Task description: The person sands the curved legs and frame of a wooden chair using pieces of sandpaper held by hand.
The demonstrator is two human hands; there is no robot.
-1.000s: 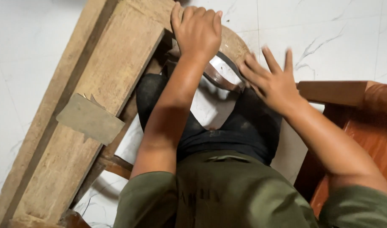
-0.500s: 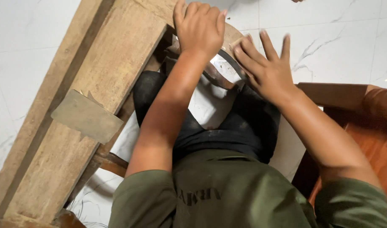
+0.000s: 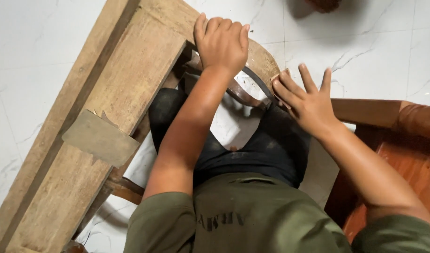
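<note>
**A:** Looking straight down here. The left hand [image 3: 222,44] is clamped over the top of a curved wooden piece [image 3: 261,58], fingers [image 3: 215,28] curled tight and pressing down. That reads as a bracing grip, there to keep the wood from shifting.

**B:** And the right hand [image 3: 308,105]?

**A:** Mostly splayed, with the fingers [image 3: 306,77] fanned out. The thumb and forefinger pinch a small tan block [image 3: 276,79], possibly a sanding pad, though I can't say for sure. It's set flat against the curved edge, just beside the left wrist. An open palm like that spreads the pressure along the curve.

**B:** Where does the wooden piece sit?

**A:** Between the person's knees, over the dark trousers [image 3: 252,150]. A dark metal band [image 3: 254,84] arcs beneath it. Holding it low and close puts body weight over the work.

**B:** What about the long timber on the left?

**A:** That's a pale wooden frame [image 3: 107,107] lying slantwise on the white marble floor [image 3: 37,56], and the curved piece seems to join it at the top. A loose flat scrap [image 3: 100,138] rests on it, well apart from both hands. On the right there's a reddish wooden chair [image 3: 402,154], touching nothing in play.
</note>
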